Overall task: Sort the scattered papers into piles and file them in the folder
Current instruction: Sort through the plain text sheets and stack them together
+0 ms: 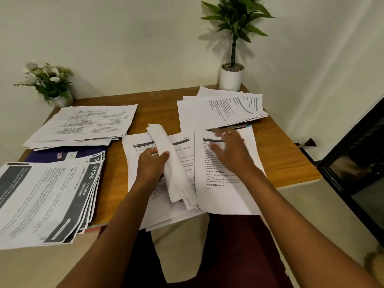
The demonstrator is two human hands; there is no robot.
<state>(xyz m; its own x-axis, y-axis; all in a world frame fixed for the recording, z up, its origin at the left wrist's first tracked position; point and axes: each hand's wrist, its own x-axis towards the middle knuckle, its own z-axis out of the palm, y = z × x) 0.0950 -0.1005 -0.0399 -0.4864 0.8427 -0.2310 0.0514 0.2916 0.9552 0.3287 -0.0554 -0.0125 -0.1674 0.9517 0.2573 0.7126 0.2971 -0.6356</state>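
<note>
The left hand [152, 164] is reaching forward and squeezing a bent bundle of papers [176, 179]. The right hand [230, 151] is stretching out open over a printed sheet [226, 196] just right of the bundle. The purple folder [47, 157] is lying well left of the squeezing hand.

From where I stand, the person's left arm [116, 221] and right arm [291, 215] are bare from the wrists up to the edge of view. The right hand [228, 150] wears a thin, pale metal band ring [228, 133] that catches a little light. The hand is blurred, so I cannot say which finger it sits on. The left hand [152, 163] is bare like its arm. Lower down, a dark maroon cloth garment [234, 246] covers both thighs, smooth and unpatterned, looking almost black over the left leg.
</note>
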